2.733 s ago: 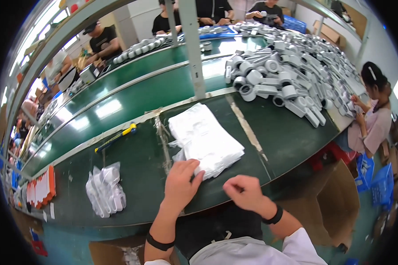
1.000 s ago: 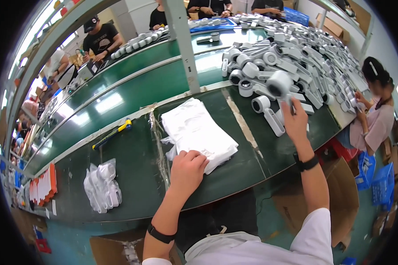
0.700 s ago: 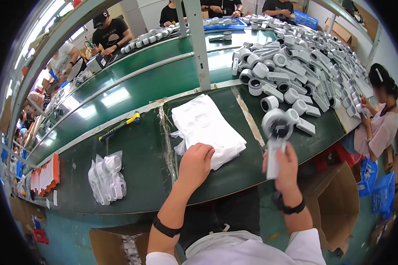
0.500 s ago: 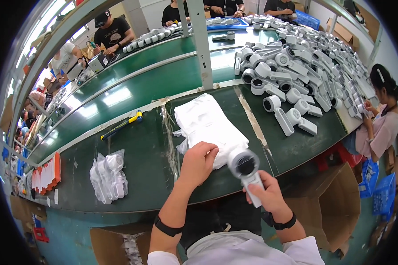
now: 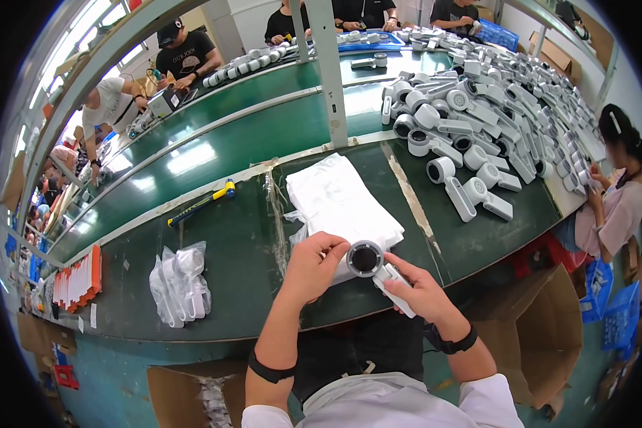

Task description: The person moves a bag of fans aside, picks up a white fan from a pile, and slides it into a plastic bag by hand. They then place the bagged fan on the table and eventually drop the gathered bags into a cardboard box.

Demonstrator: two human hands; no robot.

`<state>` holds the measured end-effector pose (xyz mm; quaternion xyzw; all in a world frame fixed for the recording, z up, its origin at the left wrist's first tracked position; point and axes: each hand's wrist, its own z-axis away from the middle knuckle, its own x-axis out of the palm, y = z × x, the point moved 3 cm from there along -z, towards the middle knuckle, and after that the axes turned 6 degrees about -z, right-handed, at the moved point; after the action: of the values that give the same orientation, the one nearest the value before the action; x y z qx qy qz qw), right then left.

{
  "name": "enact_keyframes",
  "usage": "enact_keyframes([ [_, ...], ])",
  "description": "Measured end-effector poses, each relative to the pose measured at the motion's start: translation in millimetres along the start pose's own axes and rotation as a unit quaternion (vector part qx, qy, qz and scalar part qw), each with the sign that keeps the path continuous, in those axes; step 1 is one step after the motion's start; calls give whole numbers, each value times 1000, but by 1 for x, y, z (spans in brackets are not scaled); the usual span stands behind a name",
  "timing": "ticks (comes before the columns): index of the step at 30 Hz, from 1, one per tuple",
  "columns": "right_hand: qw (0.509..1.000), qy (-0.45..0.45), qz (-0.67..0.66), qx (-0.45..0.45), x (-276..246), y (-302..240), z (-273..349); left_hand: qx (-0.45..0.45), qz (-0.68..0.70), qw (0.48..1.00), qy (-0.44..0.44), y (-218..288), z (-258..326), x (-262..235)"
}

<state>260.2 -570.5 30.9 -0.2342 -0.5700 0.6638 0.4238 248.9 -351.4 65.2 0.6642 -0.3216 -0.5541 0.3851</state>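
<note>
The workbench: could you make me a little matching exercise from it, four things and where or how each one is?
Things:
1. Handheld device
2. Hammer-shaped tool
3. Flat stack
4. Bundle of handled pieces

Places and states:
A. White, on the bench just beyond both hands
B. In clear plastic, to the left of the left hand
C. Gripped by its handle in the right hand
D. Yellow and dark, lying near the bench's far rim

Right pairs: 1-C, 2-D, 3-A, 4-B.
</note>
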Motion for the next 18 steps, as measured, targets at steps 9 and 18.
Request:
enact_keyframes([
  [9, 994, 56, 89, -38, 1, 7, 2, 271, -172, 945, 57, 28, 19, 16],
  [18, 996, 77, 4, -41, 8, 4, -2, 304, -182, 935, 26, 33, 39, 24],
])
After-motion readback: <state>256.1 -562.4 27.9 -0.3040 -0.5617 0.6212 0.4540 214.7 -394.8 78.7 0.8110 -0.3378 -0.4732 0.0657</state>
